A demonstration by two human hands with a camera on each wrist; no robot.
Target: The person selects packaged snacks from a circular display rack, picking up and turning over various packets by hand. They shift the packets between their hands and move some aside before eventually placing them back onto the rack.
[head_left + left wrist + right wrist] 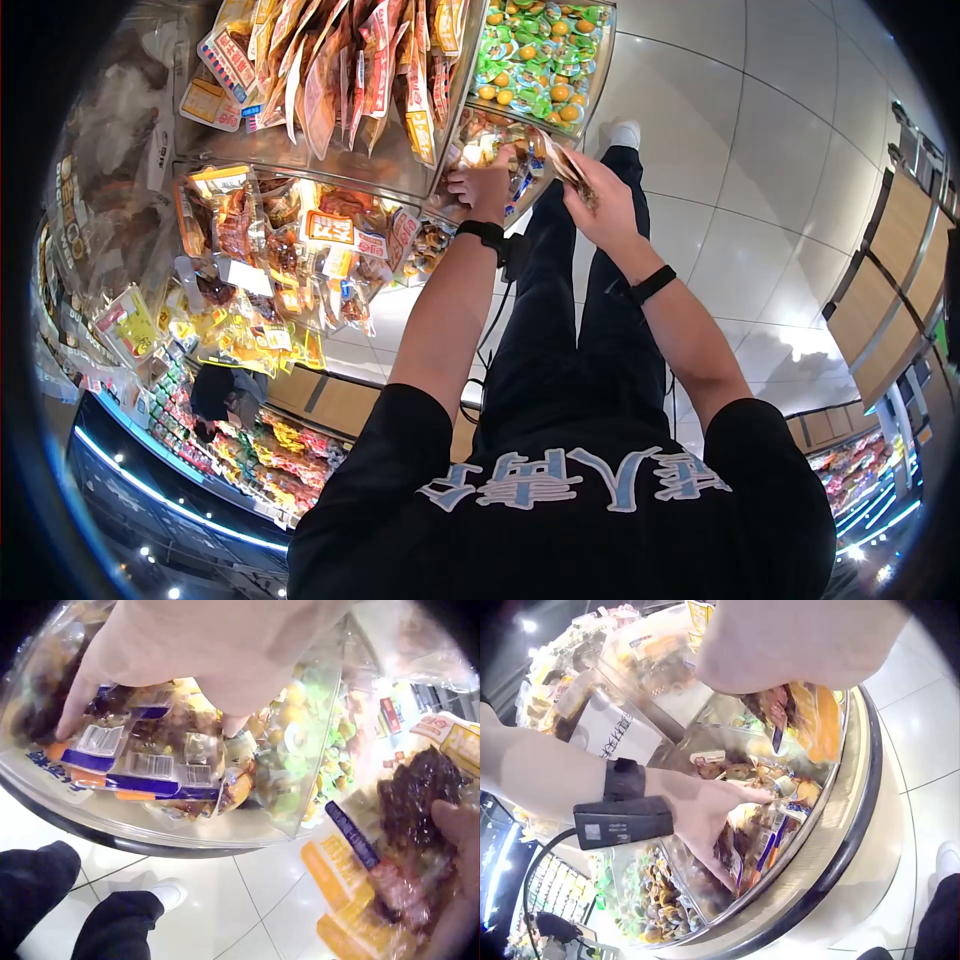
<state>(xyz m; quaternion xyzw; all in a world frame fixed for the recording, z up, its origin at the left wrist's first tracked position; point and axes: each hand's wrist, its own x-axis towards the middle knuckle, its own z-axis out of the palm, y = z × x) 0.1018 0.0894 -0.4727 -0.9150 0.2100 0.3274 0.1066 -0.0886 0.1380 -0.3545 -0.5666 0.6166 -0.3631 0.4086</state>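
My left hand (pixel 482 190) reaches down into a clear-walled compartment of a rounded display bin. In the left wrist view its fingers spread over small clear snack packets (pixel 154 761) with barcodes and blue and orange edges. One fingertip touches a packet at the left, another comes down at the pile's right side. My right hand (pixel 607 205) grips snack packets (pixel 420 825) beside the bin rim; they are clear, with dark brown food inside and yellow-orange labels. In the right wrist view these held packets (pixel 814 724) hang over the rim, partly hidden by the hand.
Green-wrapped round snacks (pixel 540 60) fill the neighbouring compartment. Upright red and yellow packets (pixel 350 70) stand in a larger section, with more bagged snacks (pixel 300 240) at the left. A dark-edged rim (pixel 862 802) curves around the bin. Pale floor tiles (pixel 690 90) lie to the right.
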